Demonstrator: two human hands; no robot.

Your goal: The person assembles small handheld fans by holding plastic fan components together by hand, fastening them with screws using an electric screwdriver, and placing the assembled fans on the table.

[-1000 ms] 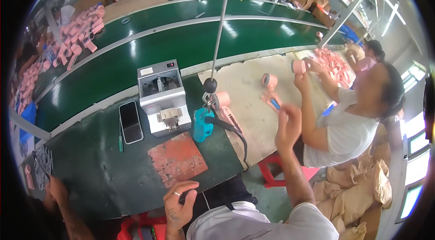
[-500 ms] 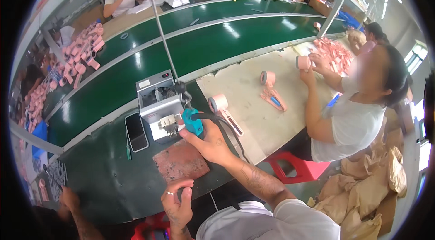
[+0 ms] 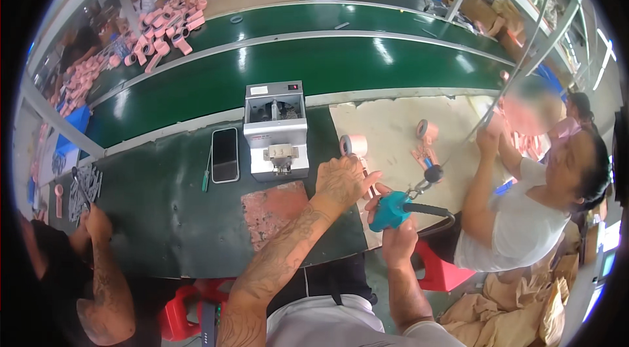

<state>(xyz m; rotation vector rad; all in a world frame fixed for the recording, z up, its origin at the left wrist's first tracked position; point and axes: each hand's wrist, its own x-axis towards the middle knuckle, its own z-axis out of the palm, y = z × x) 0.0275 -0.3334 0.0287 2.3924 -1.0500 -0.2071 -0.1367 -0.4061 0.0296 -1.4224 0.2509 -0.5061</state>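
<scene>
My right hand point(image 3: 398, 242) is closed around a teal electric screwdriver point(image 3: 391, 209), which hangs by a hook and trails a black cable. It is over the right end of the green bench top. My left hand point(image 3: 342, 183) reaches across to a pink housing point(image 3: 354, 145) with a round head and a long handle. Thumb and fingers look apart over the handle, which they partly cover. Left of that hand stands a grey screw feeder point(image 3: 275, 131) with a small metal outlet. A worn reddish pad point(image 3: 272, 212) lies in front of the feeder.
A phone point(image 3: 225, 155) and a green-handled screwdriver point(image 3: 207, 170) lie left of the feeder. Another pink housing point(image 3: 427, 131) rests on the beige mat point(image 3: 400, 183). Co-workers sit close on both sides. Beyond runs a green conveyor point(image 3: 314, 62), with piled pink housings point(image 3: 164, 29) far left.
My right hand has carried the electric screwdriver rightward from the feeder's outlet. My left hand has moved from the bench's front edge up to the near pink housing. The view has shifted.
</scene>
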